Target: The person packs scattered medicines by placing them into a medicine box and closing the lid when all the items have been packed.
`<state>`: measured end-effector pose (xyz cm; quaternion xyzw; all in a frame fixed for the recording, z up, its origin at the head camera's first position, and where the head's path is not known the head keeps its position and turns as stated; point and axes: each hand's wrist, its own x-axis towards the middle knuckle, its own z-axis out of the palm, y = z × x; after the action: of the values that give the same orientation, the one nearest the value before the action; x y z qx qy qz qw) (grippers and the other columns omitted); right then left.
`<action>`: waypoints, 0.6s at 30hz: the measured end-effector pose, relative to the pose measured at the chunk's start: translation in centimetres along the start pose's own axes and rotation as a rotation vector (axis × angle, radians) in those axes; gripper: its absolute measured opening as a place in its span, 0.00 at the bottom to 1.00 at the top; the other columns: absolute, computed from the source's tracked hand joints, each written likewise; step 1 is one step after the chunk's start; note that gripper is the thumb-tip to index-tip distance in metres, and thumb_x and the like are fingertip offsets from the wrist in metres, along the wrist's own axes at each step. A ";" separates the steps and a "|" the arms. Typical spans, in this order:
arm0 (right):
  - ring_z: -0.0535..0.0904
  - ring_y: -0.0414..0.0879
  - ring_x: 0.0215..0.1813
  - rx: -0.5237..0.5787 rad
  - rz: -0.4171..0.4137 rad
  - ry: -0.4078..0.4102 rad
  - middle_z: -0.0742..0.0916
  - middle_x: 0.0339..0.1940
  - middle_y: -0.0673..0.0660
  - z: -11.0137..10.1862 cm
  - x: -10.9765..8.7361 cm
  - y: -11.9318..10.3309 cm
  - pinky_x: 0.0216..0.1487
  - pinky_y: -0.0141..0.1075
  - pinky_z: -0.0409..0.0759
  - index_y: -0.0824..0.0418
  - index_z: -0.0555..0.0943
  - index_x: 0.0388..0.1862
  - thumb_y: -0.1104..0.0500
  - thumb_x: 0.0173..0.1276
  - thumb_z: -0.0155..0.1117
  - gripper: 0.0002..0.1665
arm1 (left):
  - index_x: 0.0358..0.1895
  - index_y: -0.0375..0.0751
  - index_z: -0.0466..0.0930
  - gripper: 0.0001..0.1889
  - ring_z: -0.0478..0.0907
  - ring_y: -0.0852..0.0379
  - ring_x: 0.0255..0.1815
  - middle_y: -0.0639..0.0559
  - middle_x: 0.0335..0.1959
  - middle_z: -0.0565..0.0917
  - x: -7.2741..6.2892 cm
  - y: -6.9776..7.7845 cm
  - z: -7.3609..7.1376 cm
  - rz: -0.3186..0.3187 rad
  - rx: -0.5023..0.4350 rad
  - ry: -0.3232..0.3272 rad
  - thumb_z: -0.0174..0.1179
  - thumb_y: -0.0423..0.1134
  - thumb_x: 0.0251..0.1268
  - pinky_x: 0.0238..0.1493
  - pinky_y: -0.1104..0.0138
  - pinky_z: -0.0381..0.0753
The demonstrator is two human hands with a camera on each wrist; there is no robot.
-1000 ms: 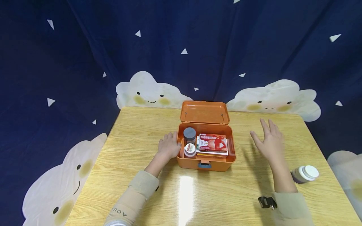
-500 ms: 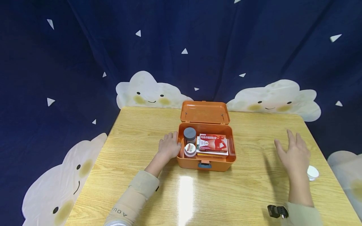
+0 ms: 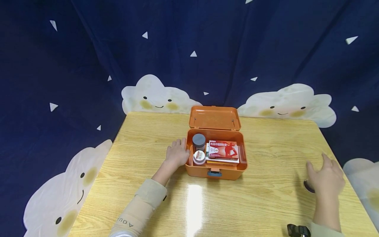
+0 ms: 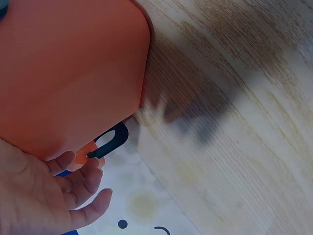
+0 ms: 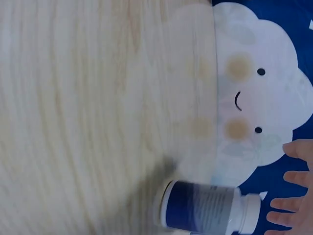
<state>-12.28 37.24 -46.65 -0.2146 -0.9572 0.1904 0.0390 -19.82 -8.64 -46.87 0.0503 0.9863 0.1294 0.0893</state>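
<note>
An orange box point(image 3: 196, 171) with its lid raised stands mid-table, holding a grey-capped bottle point(image 3: 198, 140), a white-capped jar point(image 3: 199, 157) and stacked medicine boxes point(image 3: 223, 149). My left hand point(image 3: 177, 154) rests at its left rim, the fingers loosely bent beside the outer wall in the left wrist view. At the right, my right hand point(image 3: 327, 177) hovers with spread fingers near a pill bottle point(image 5: 203, 208). The head view shows only a dark sliver of that bottle beside the hand; the right wrist view shows its white cap, with the fingers apart from it.
The wooden table point(image 3: 254, 204) meets a dark blue curtain point(image 3: 177, 46) with cloud faces at the back and sides. The box's raised lid point(image 3: 214, 118) leans back near the table's far edge. A dark blue latch point(image 3: 214, 173) is on the front.
My right hand has moved right and toward me, from beside the box to over the pill bottle, covering most of it. The left hand and the orange box have stayed put.
</note>
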 end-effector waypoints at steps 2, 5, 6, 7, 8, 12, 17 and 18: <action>0.50 0.74 0.64 0.002 0.029 -0.024 0.55 0.65 0.78 0.0 -0.2 0.4 0.51 0.67 0.56 0.68 0.46 0.71 0.45 0.67 0.42 0.42 | 0.60 0.39 0.60 0.23 0.66 0.44 0.53 0.41 0.53 0.69 0.0 0.0 0.0 0.001 0.000 0.003 0.45 0.46 0.64 0.49 0.51 0.67; 0.51 0.76 0.62 0.003 0.067 -0.064 0.56 0.63 0.80 -0.1 -0.5 1.0 0.49 0.68 0.59 0.70 0.45 0.70 0.45 0.67 0.44 0.44 | 0.60 0.39 0.60 0.23 0.66 0.44 0.54 0.41 0.53 0.69 0.0 0.0 0.0 0.001 0.000 0.003 0.45 0.46 0.65 0.49 0.51 0.66; 0.52 0.77 0.61 0.000 0.080 -0.079 0.56 0.63 0.80 -0.1 -0.6 1.1 0.48 0.68 0.59 0.70 0.45 0.70 0.45 0.66 0.44 0.44 | 0.60 0.39 0.60 0.23 0.66 0.44 0.53 0.41 0.53 0.69 0.0 0.0 0.0 0.001 0.000 0.002 0.45 0.46 0.65 0.49 0.51 0.66; 0.52 0.78 0.60 0.000 0.096 -0.091 0.56 0.63 0.81 -0.1 -0.6 1.3 0.47 0.68 0.60 0.70 0.45 0.70 0.44 0.66 0.45 0.45 | 0.60 0.39 0.60 0.23 0.66 0.44 0.54 0.41 0.53 0.69 0.0 0.0 0.0 0.001 0.002 0.002 0.45 0.46 0.65 0.49 0.51 0.66; 0.53 0.78 0.60 -0.002 0.110 -0.104 0.56 0.62 0.81 0.0 -0.7 1.4 0.47 0.68 0.61 0.70 0.45 0.70 0.44 0.66 0.46 0.45 | 0.60 0.39 0.60 0.23 0.66 0.44 0.53 0.41 0.53 0.69 0.0 0.0 0.0 0.001 0.003 0.001 0.45 0.46 0.65 0.49 0.51 0.66; 0.54 0.78 0.58 0.013 0.164 -0.128 0.57 0.60 0.82 0.2 -0.9 2.0 0.46 0.66 0.63 0.70 0.46 0.70 0.44 0.64 0.48 0.46 | 0.60 0.39 0.60 0.23 0.66 0.44 0.53 0.41 0.52 0.69 0.0 0.0 0.0 0.002 0.003 -0.002 0.45 0.46 0.65 0.49 0.51 0.66; 0.54 0.77 0.57 0.052 0.205 -0.128 0.58 0.58 0.83 0.4 -1.0 2.4 0.43 0.63 0.65 0.72 0.50 0.68 0.47 0.62 0.49 0.45 | 0.60 0.39 0.60 0.23 0.66 0.44 0.54 0.41 0.53 0.69 0.0 0.0 0.0 -0.001 -0.001 -0.003 0.45 0.45 0.65 0.50 0.50 0.66; 0.55 0.77 0.56 0.056 0.212 -0.128 0.58 0.57 0.83 0.5 -1.0 2.4 0.42 0.62 0.65 0.72 0.51 0.68 0.47 0.61 0.49 0.44 | 0.61 0.39 0.60 0.23 0.66 0.44 0.54 0.41 0.53 0.69 0.0 0.0 0.0 -0.001 -0.001 -0.003 0.45 0.45 0.65 0.50 0.50 0.66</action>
<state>-10.49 38.67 -47.98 -0.3010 -0.9239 0.2332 -0.0366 -19.83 -8.66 -46.88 0.0499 0.9861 0.1300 0.0907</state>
